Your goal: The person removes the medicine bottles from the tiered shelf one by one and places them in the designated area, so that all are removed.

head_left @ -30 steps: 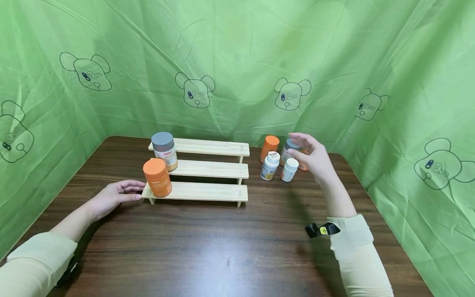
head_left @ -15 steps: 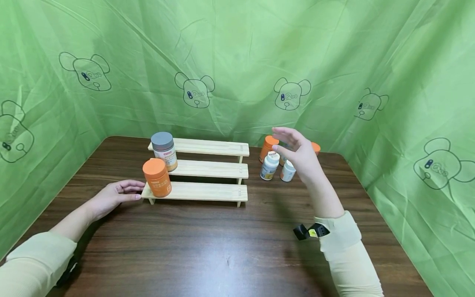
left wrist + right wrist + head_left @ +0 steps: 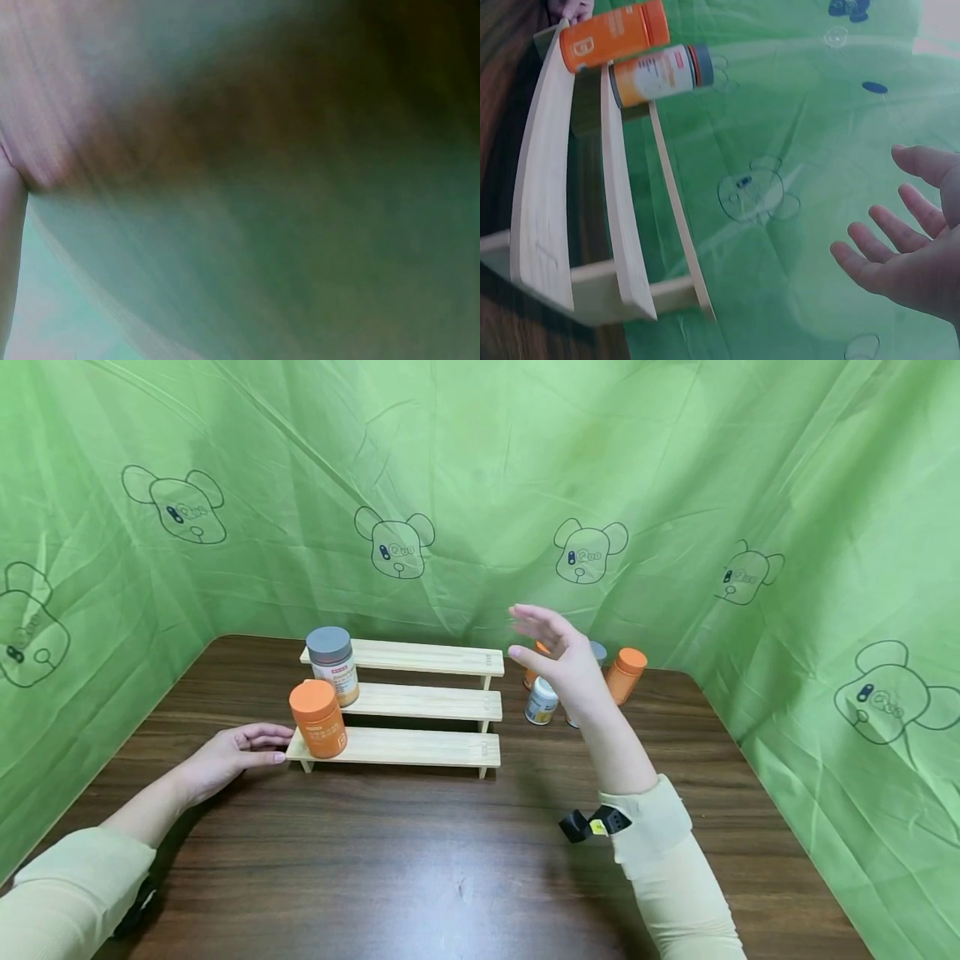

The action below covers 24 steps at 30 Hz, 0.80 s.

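Observation:
My left hand (image 3: 225, 764) touches the left end of a three-step wooden rack (image 3: 420, 747), fingers relaxed. On the rack's lowest step, near that hand, stands an orange bottle (image 3: 318, 722). A grey-lidded jar (image 3: 335, 668) is on the middle step behind it; both also show in the right wrist view. My right hand (image 3: 566, 664) hovers with spread, bent fingers and nothing in it, right of the rack. It partly covers a group of bottles: a white bottle (image 3: 542, 703), an orange bottle (image 3: 626, 677) and a grey-lidded jar (image 3: 598, 652), among others. The left wrist view is blurred.
The dark wooden table (image 3: 420, 843) extends in front of the rack. Green cloth (image 3: 480, 485) with printed bear heads hangs behind and at both sides. A black wrist device (image 3: 596, 823) sits at the right cuff.
My right hand has moved left from above the bottles towards the rack, uncovering the orange bottle at far right. The left hand, rack and its two containers have stayed put.

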{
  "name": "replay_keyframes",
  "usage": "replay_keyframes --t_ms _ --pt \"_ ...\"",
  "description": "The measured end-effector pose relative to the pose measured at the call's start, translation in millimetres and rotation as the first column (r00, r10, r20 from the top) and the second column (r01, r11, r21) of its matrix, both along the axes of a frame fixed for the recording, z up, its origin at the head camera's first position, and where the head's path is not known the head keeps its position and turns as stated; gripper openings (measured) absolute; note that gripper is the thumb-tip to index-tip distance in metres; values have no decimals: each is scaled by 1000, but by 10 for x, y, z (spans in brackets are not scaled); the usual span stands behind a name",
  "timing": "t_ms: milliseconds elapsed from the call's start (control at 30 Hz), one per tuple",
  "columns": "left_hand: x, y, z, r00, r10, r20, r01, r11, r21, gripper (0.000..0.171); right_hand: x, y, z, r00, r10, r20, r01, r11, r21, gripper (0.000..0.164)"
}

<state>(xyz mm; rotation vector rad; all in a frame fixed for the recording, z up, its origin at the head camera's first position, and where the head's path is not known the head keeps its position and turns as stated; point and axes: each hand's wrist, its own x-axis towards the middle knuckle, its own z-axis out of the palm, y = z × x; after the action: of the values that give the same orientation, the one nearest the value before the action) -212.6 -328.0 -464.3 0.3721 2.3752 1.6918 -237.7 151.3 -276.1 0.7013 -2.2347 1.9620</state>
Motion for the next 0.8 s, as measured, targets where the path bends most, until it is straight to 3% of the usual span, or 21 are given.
replay_keyframes --t_ms 333,633,800 --pt "-8 -5 -1 1000 0 16 0 1000 2 42 159 -419 131 994 104 18 -105 994 27 54" --pt "-2 -12 -1 1000 7 22 -7 1000 -3 43 34 -694 -56 985 164 50 -166 986 28 58" --pt "2 -14 7 1000 4 20 -3 1000 -6 43 84 -835 -37 982 178 58 -181 982 52 59"
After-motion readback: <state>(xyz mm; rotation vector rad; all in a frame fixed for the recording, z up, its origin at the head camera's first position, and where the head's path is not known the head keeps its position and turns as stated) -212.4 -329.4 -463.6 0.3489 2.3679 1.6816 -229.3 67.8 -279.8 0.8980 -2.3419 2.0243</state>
